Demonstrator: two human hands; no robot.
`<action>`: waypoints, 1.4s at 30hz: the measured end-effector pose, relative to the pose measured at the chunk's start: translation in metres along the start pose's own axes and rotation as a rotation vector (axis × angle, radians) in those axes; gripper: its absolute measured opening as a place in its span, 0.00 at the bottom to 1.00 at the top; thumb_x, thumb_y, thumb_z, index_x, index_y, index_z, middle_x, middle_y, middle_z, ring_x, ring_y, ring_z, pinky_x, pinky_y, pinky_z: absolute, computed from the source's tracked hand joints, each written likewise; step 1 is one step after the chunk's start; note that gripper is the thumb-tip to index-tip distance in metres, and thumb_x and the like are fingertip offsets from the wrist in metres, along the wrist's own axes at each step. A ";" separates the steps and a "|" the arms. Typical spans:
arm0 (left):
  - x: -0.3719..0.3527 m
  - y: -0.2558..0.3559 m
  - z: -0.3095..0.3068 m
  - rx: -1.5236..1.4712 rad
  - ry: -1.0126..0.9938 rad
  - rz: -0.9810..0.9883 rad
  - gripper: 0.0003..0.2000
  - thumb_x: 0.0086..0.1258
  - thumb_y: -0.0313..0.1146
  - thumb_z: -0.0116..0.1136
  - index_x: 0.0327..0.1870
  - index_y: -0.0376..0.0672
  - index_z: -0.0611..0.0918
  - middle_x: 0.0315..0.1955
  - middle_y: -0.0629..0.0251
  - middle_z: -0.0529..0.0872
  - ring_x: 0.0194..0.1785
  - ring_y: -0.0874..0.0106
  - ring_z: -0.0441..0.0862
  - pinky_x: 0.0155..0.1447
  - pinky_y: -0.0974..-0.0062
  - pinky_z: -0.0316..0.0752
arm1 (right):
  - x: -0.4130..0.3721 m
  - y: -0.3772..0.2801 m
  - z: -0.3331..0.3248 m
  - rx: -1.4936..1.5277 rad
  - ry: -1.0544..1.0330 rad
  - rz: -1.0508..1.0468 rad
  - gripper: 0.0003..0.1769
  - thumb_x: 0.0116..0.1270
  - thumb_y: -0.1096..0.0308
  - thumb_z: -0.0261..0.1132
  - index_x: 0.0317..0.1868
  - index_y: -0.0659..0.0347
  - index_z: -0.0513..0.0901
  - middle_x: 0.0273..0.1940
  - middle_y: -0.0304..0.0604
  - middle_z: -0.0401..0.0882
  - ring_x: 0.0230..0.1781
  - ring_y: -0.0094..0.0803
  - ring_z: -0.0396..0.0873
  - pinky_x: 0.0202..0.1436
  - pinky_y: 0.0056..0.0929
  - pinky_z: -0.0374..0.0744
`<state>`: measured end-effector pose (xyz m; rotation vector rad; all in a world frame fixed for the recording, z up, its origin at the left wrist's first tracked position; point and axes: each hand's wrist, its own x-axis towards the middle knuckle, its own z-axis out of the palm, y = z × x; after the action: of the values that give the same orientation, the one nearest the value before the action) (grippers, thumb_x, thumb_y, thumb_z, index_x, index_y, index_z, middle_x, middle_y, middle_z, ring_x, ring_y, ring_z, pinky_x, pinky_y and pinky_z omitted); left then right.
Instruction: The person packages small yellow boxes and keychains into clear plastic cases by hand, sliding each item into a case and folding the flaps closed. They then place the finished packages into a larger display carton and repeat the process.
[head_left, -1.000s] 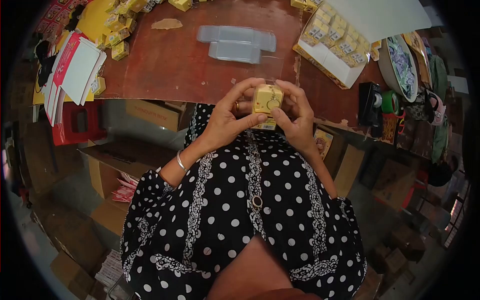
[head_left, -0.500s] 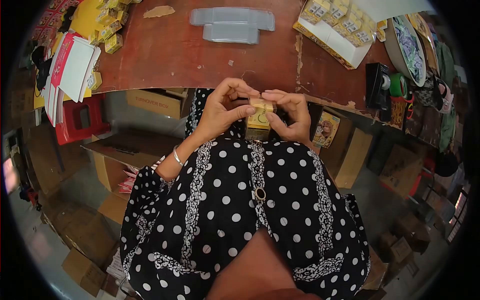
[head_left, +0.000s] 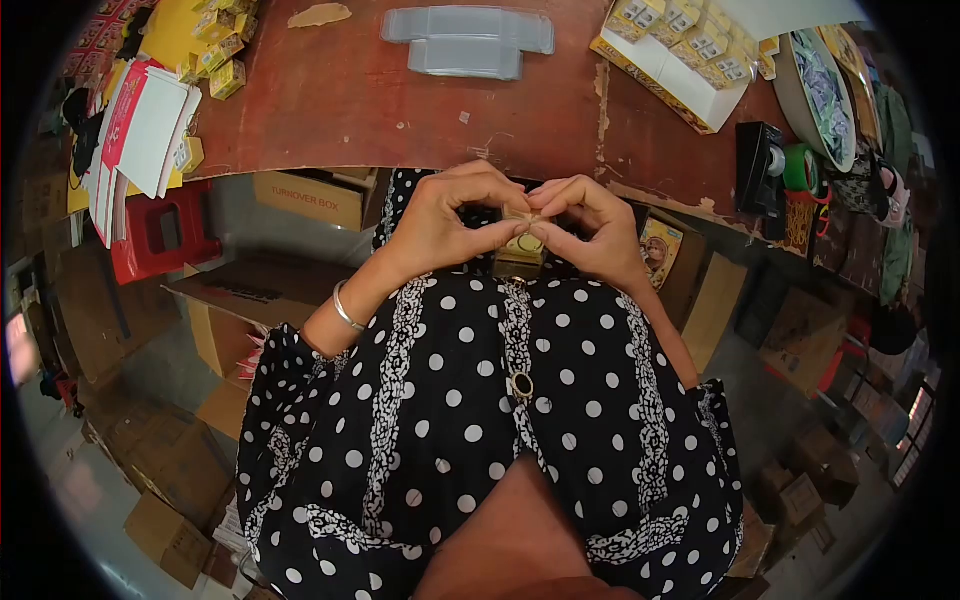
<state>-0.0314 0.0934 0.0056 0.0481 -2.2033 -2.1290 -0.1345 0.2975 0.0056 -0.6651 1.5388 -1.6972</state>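
A small yellow box [head_left: 524, 243] with a clear, shiny top is held close to my body, just past the front edge of the table. My left hand [head_left: 455, 220] pinches its top from the left, thumb and fingertips together. From the right, my right hand [head_left: 592, 228] pinches the same top edge, and the thumbs nearly meet. Fingers cover much of the box's upper part. Beyond the hands, on the red-brown table [head_left: 330, 110], lie clear plastic packaging pieces [head_left: 465, 55].
At the right stand a display box [head_left: 705, 112] of small yellow boxes, a black tape dispenser [head_left: 757, 170], green tape [head_left: 800, 168] and a bowl [head_left: 845, 140] of wrapped pieces. White cards [head_left: 160, 130] lie left, above a red stool [head_left: 200, 235]. Cardboard boxes [head_left: 300, 200] sit under the table.
Both hands have drawn closer over the top of the yellow box. Thumbs and fingertips now pinch at its upper edge, where they were apart before. The view has shifted slightly.
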 end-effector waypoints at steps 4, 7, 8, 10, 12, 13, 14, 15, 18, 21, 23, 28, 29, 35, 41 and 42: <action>0.002 0.002 0.005 0.078 0.108 0.079 0.06 0.66 0.23 0.71 0.42 0.37 0.91 0.36 0.63 0.89 0.43 0.76 0.87 0.47 0.78 0.82 | 0.006 -0.012 0.002 0.026 0.061 0.064 0.05 0.67 0.81 0.71 0.40 0.67 0.82 0.46 0.46 0.85 0.55 0.31 0.82 0.61 0.32 0.80; 0.002 0.005 0.004 0.061 0.114 0.033 0.06 0.67 0.25 0.71 0.43 0.37 0.91 0.39 0.62 0.90 0.44 0.73 0.88 0.49 0.75 0.83 | 0.011 -0.017 0.001 -0.077 0.070 0.034 0.07 0.65 0.78 0.74 0.37 0.68 0.82 0.45 0.44 0.86 0.49 0.27 0.84 0.57 0.28 0.82; 0.002 0.004 0.003 0.062 0.114 0.034 0.06 0.67 0.25 0.71 0.43 0.37 0.91 0.39 0.62 0.90 0.44 0.73 0.88 0.49 0.75 0.83 | 0.011 -0.015 -0.001 -0.076 0.071 0.033 0.07 0.65 0.78 0.74 0.37 0.68 0.82 0.45 0.44 0.86 0.49 0.27 0.84 0.57 0.28 0.82; 0.001 -0.002 0.001 0.087 0.066 0.133 0.07 0.67 0.26 0.72 0.44 0.37 0.91 0.41 0.61 0.91 0.46 0.70 0.88 0.51 0.73 0.83 | 0.009 -0.003 -0.006 -0.100 0.021 -0.037 0.06 0.65 0.77 0.74 0.37 0.68 0.83 0.44 0.44 0.87 0.49 0.29 0.84 0.56 0.31 0.82; -0.003 -0.009 -0.002 0.076 0.032 0.127 0.08 0.68 0.27 0.72 0.46 0.38 0.91 0.44 0.60 0.90 0.49 0.69 0.88 0.53 0.73 0.82 | 0.006 0.012 -0.007 -0.134 0.028 -0.147 0.05 0.65 0.78 0.74 0.37 0.67 0.84 0.45 0.44 0.87 0.50 0.31 0.84 0.56 0.32 0.82; -0.005 -0.013 -0.002 0.065 -0.001 0.123 0.09 0.68 0.27 0.72 0.47 0.39 0.91 0.48 0.58 0.89 0.52 0.68 0.87 0.55 0.72 0.82 | 0.004 0.017 -0.008 -0.170 0.033 -0.258 0.05 0.65 0.78 0.74 0.38 0.67 0.85 0.46 0.45 0.87 0.50 0.33 0.85 0.56 0.33 0.82; -0.007 -0.015 -0.002 0.064 -0.002 0.121 0.09 0.68 0.27 0.72 0.47 0.39 0.91 0.48 0.58 0.89 0.52 0.68 0.87 0.55 0.72 0.82 | 0.003 0.018 -0.008 -0.170 0.034 -0.256 0.05 0.65 0.78 0.74 0.38 0.67 0.85 0.46 0.45 0.87 0.50 0.33 0.85 0.56 0.33 0.82; -0.011 -0.017 -0.002 0.028 -0.021 0.110 0.12 0.68 0.27 0.72 0.51 0.41 0.90 0.55 0.58 0.85 0.55 0.67 0.86 0.57 0.72 0.82 | 0.002 0.018 -0.009 -0.242 0.034 -0.361 0.04 0.65 0.78 0.73 0.39 0.66 0.86 0.47 0.46 0.87 0.51 0.35 0.85 0.57 0.33 0.82; -0.017 -0.026 0.005 -0.113 -0.077 0.016 0.16 0.69 0.27 0.71 0.58 0.43 0.87 0.66 0.58 0.77 0.62 0.67 0.83 0.62 0.71 0.81 | -0.002 0.027 -0.015 -0.318 0.046 -0.485 0.05 0.65 0.79 0.73 0.41 0.66 0.86 0.49 0.48 0.87 0.54 0.38 0.85 0.58 0.33 0.81; -0.015 -0.029 0.008 -0.279 -0.103 -0.099 0.19 0.71 0.25 0.69 0.63 0.43 0.85 0.70 0.59 0.71 0.67 0.68 0.79 0.66 0.70 0.80 | -0.007 0.026 -0.017 -0.320 0.073 -0.464 0.09 0.66 0.78 0.72 0.46 0.66 0.85 0.52 0.49 0.85 0.56 0.38 0.84 0.59 0.33 0.81; -0.008 -0.023 0.012 -0.368 -0.057 -0.115 0.18 0.71 0.21 0.67 0.62 0.40 0.84 0.69 0.60 0.71 0.70 0.68 0.76 0.68 0.69 0.78 | -0.011 0.011 -0.017 -0.232 0.168 -0.356 0.13 0.68 0.77 0.71 0.52 0.66 0.84 0.55 0.48 0.84 0.58 0.36 0.82 0.61 0.32 0.81; 0.010 -0.019 0.013 -0.409 -0.033 0.005 0.19 0.70 0.15 0.62 0.61 0.37 0.82 0.72 0.57 0.70 0.70 0.65 0.76 0.70 0.67 0.77 | -0.033 -0.041 -0.123 -0.325 0.998 -0.422 0.12 0.77 0.69 0.65 0.55 0.67 0.84 0.55 0.45 0.85 0.53 0.30 0.83 0.50 0.32 0.84; 0.014 -0.016 0.013 -0.383 -0.023 0.038 0.19 0.70 0.14 0.62 0.61 0.36 0.81 0.72 0.56 0.69 0.70 0.64 0.76 0.70 0.66 0.77 | -0.045 -0.046 -0.159 -0.330 1.186 -0.467 0.12 0.78 0.67 0.65 0.53 0.66 0.85 0.52 0.43 0.87 0.49 0.27 0.84 0.45 0.30 0.84; 0.024 -0.013 0.018 -0.375 -0.043 0.008 0.19 0.70 0.15 0.63 0.61 0.36 0.81 0.72 0.56 0.69 0.69 0.64 0.77 0.72 0.65 0.76 | -0.097 -0.037 -0.295 -0.826 1.132 0.051 0.16 0.75 0.57 0.67 0.49 0.62 0.90 0.42 0.33 0.88 0.39 0.18 0.81 0.36 0.23 0.76; 0.022 -0.015 0.022 -0.358 -0.057 -0.015 0.19 0.70 0.16 0.64 0.61 0.36 0.82 0.72 0.56 0.69 0.69 0.64 0.77 0.72 0.64 0.76 | -0.093 -0.034 -0.299 -0.698 0.913 0.254 0.16 0.73 0.55 0.69 0.43 0.61 0.90 0.33 0.29 0.81 0.31 0.17 0.74 0.35 0.22 0.75; 0.022 -0.016 0.022 -0.350 -0.058 -0.008 0.19 0.70 0.16 0.64 0.61 0.36 0.82 0.72 0.56 0.69 0.69 0.64 0.77 0.72 0.64 0.76 | -0.092 -0.034 -0.296 -0.620 0.912 0.261 0.14 0.74 0.57 0.69 0.42 0.60 0.90 0.33 0.29 0.80 0.31 0.17 0.73 0.35 0.22 0.75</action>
<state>-0.0555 0.1130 -0.0106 -0.0268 -1.8256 -2.5136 -0.3183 0.5496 0.0049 0.0987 2.7016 -1.3578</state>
